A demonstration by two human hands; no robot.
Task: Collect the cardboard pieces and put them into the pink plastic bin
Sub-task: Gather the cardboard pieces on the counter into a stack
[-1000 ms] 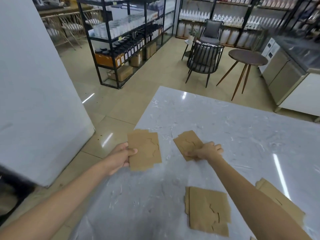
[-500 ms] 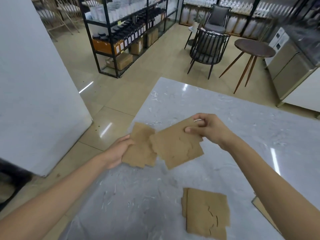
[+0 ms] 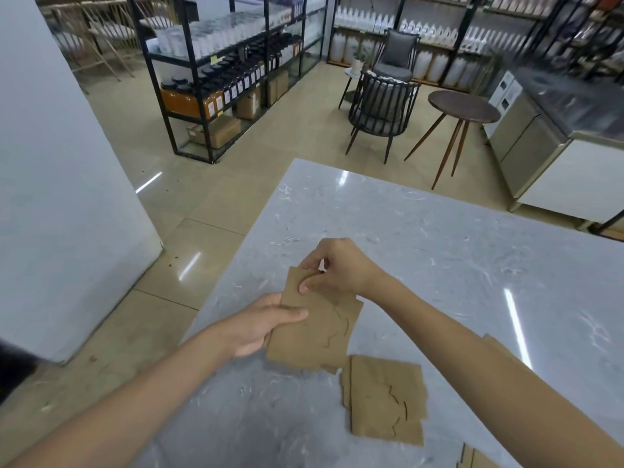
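Note:
Both hands hold a small stack of brown cardboard pieces (image 3: 317,329) just above the grey marble table (image 3: 439,251). My left hand (image 3: 260,324) grips the stack's left edge with the thumb on top. My right hand (image 3: 332,266) pinches its upper corner. Another cardboard piece (image 3: 385,398) with cut lines lies flat on the table just below and right of the stack. More cardboard edges (image 3: 472,459) show at the bottom right, partly behind my right forearm. No pink bin is in view.
A white wall corner (image 3: 60,197) stands to the left of the table. Black shelving (image 3: 223,72) with jars and boxes, a dark chair (image 3: 381,106), a round wooden side table (image 3: 462,108) and a steel counter (image 3: 547,136) stand on the tiled floor beyond.
My right hand lifted a piece off the table and brought it left onto the piece in my left hand. The two pieces now overlap as one stack.

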